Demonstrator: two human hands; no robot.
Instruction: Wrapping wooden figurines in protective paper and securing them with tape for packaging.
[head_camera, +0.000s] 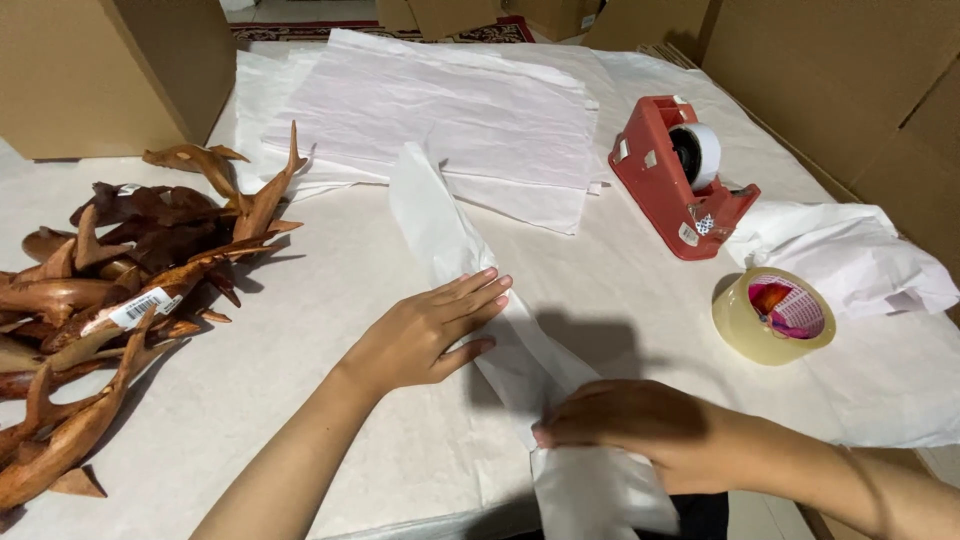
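Observation:
A long bundle wrapped in white paper lies diagonally across the paper-covered table. My left hand rests flat on its middle, fingers spread and pressing the paper down. Near the table's front edge my right hand presses the near end of the bundle, fingers closed over the paper. What is inside the wrap is hidden.
A heap of brown carved wooden fish figures lies at the left. A stack of white paper sheets is at the back. A red tape dispenser, a clear tape roll, crumpled paper and cardboard boxes surround.

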